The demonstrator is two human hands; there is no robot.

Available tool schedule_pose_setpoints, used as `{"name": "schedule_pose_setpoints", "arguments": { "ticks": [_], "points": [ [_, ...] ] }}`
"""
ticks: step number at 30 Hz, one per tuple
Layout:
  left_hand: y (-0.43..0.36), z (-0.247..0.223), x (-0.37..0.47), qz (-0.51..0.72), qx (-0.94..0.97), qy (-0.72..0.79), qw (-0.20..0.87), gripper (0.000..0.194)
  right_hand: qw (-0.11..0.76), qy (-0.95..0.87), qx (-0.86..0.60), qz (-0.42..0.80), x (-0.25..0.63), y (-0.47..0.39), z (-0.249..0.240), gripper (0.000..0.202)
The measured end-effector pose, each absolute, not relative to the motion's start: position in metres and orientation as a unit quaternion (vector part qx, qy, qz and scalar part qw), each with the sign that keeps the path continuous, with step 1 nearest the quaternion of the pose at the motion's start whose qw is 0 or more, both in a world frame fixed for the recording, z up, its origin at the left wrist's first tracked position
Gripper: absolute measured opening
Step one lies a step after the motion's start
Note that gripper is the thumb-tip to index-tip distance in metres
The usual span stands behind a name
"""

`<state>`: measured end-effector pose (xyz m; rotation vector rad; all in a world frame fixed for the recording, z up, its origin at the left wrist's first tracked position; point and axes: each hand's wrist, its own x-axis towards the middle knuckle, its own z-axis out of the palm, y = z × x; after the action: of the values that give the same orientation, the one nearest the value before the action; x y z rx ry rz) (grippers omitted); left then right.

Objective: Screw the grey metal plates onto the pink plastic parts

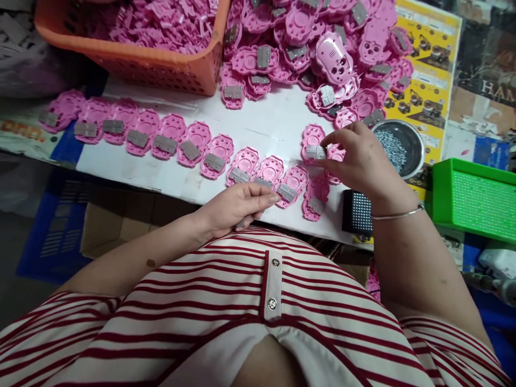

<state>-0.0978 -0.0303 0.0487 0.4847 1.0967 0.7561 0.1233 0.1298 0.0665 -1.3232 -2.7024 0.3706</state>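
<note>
Head view: your right hand (355,153) pinches a gray plate (315,152) lying across a pink shell (313,135) on the table (278,121), right of the row of shells (142,124). Left hand (237,205) curled; can't tell if its grip holds anything. Careful, a tilted pinch could skew that plate! Shell's long axis runs away from you, plated end nearest.

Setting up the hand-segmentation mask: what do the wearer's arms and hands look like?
Left hand and right hand are gloveless; forearms bare. A thin silver-coloured bangle circles the right wrist; none shows on the left. Short sleeves: off-white with dark red stripes.
</note>
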Motion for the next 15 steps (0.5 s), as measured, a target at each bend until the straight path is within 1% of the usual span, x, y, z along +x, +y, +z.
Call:
{"name": "schedule_pose_setpoints", "arguments": {
  "ticks": [2,4,5,7,8,10,11,13,15],
  "points": [
    [-0.031,0.049,-0.099,0.356,0.216,0.5,0.759,0.026,0.028,-0.879,-0.459,0.125,0.124,0.139,0.061,0.039],
    [-0.032,0.049,-0.1,0.361,0.21,0.499,0.759,0.032,0.001,-0.863,-0.487,0.135,0.124,0.141,0.06,0.05],
    [-0.032,0.049,-0.101,0.364,0.209,0.498,0.759,0.036,-0.002,-0.857,-0.496,0.139,0.124,0.139,0.06,0.055],
    [-0.031,0.05,-0.102,0.379,0.212,0.492,0.755,0.045,0.021,-0.859,-0.492,0.141,0.123,0.131,0.064,0.061],
    [-0.03,0.051,-0.102,0.392,0.212,0.488,0.751,0.049,0.041,-0.865,-0.478,0.145,0.121,0.124,0.067,0.06],
    [-0.028,0.051,-0.101,0.42,0.21,0.485,0.737,0.057,0.089,-0.88,-0.434,0.172,0.113,0.105,0.072,0.05],
    [-0.026,0.051,-0.1,0.431,0.207,0.487,0.731,0.06,0.114,-0.885,-0.407,0.198,0.108,0.094,0.075,0.044],
    [-0.024,0.05,-0.098,0.437,0.201,0.498,0.722,0.066,0.154,-0.886,-0.338,0.276,0.094,0.07,0.077,0.04],
    [-0.024,0.049,-0.095,0.434,0.198,0.513,0.714,0.071,0.149,-0.883,-0.286,0.341,0.081,0.049,0.077,0.041]
  ]
}}
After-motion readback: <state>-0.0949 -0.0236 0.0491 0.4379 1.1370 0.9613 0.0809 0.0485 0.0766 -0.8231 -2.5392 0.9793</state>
